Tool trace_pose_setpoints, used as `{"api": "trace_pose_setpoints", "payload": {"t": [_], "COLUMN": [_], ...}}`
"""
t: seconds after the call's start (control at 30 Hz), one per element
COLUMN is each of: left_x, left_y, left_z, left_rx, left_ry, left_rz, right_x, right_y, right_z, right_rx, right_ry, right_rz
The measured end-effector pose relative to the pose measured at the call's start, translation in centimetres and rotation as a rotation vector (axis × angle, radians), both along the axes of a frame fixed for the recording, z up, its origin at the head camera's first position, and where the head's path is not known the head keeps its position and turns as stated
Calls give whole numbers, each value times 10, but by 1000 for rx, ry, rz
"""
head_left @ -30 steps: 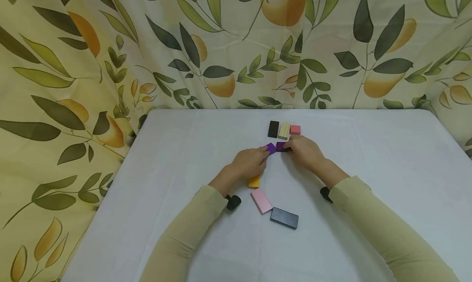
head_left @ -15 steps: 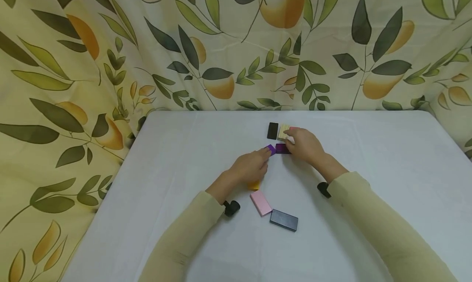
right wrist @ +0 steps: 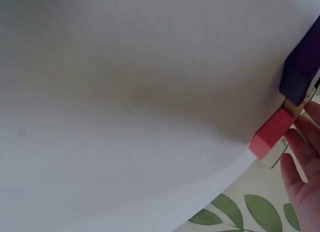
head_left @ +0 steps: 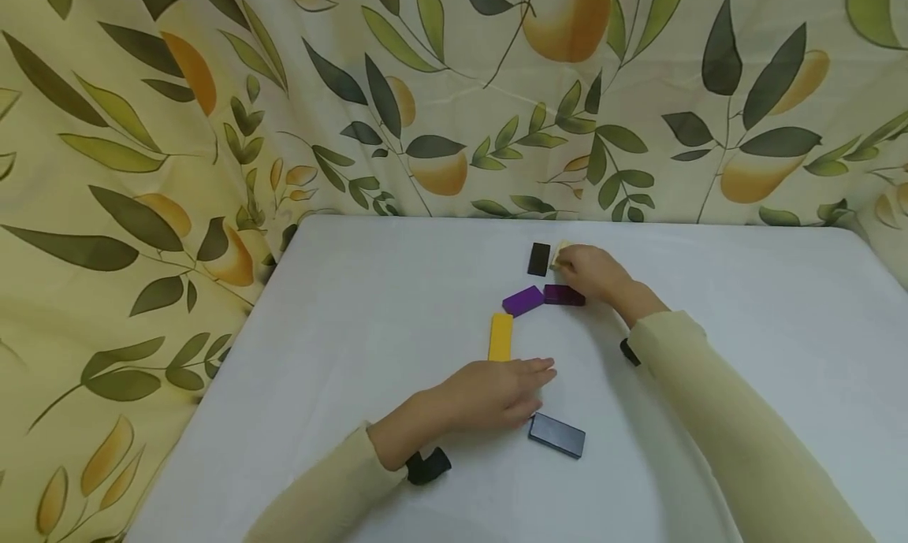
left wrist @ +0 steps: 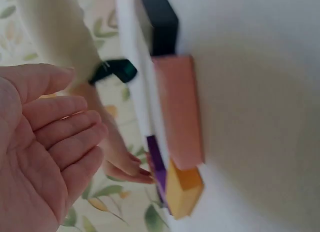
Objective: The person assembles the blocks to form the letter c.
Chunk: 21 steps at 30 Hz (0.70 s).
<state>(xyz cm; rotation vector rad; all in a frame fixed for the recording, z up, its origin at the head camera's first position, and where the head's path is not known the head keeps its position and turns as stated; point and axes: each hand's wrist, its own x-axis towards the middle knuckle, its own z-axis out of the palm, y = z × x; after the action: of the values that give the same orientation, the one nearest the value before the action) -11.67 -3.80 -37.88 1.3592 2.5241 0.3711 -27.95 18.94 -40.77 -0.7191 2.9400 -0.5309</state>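
My left hand [head_left: 496,393] lies flat, fingers straight, over a pink block [left wrist: 177,109] that the head view hides; in the left wrist view the open palm [left wrist: 35,142] hovers just off it. A yellow block [head_left: 500,336], a purple block [head_left: 523,300] and a dark magenta block [head_left: 563,295] form a curved row. My right hand [head_left: 589,271] rests with its fingertips on a beige block [head_left: 560,249] and covers a red block [right wrist: 270,133]; whether it pinches one is unclear. A black block [head_left: 538,259] lies just left of the beige one.
A dark slate block [head_left: 556,435] lies by my left fingertips. The blocks sit on a white table [head_left: 745,306], whose left edge and far edge meet a leaf-and-fruit patterned curtain [head_left: 213,133]. A black wrist strap [head_left: 426,466] shows at my left cuff.
My left hand left the purple block and drew back toward me over the pink block, uncovering the yellow block. My right hand went from the dark magenta block up to the beige and red blocks.
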Motion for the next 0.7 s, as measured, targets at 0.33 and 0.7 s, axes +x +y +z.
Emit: {"api": "trace_pose_setpoints", "payload": {"t": [0.33,0.7], "left_x": [37,44], "left_y": [3,5], "left_z": [5,0], "left_rx": [-138,-187], "left_ry": [-15,7], "left_rz": [-219,-236], "right_x": [-17,-30], "right_y": [6,36], "right_z": [6,9], "right_rx": [40,79], "right_ry": [-22,-124], "right_rz": [8,-151]}}
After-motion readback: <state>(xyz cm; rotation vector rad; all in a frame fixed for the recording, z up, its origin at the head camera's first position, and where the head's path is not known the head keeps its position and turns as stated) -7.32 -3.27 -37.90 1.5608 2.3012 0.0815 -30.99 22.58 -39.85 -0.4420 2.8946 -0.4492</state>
